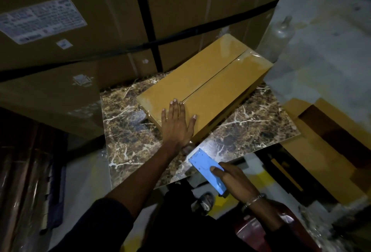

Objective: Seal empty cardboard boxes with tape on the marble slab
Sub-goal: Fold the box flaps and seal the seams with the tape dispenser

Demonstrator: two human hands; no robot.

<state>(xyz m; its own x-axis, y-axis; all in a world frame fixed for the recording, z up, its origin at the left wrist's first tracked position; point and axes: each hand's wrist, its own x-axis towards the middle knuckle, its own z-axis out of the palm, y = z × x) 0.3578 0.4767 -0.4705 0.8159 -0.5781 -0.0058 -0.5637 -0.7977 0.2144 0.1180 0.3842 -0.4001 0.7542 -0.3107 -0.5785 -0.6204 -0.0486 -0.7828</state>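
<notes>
Dim storeroom, big strapped cartons [66, 55] stacked behind a brown veined marble slab [128, 131] that serves as our desk. On it lies one flat cardboard box [204, 87], long axis running from near-left to far-right, centre seam following that same line. Glossy tape shows at the far end of the seam and over the near-left corner; we cannot tell whether the whole seam is covered.

Left hand [177, 123] lies flat on the box's near end, fingers straight and spread, pressing down beside the seam, gripping nothing. Right hand [233, 177] is curled round a light blue tape dispenser [206, 169], toothed edge pointing up toward the box. Dispenser hovers over the slab's near edge, just short of the box's near corner and apart from it.

So the box lies ahead and slightly right of the dispenser hand; we judge the next pass would start at the near end and run away along the seam, left hand steadying.

Writing: white shipping labels [43, 19] on the cartons, text too blurred to read. No brand legible on box or dispenser.
</notes>
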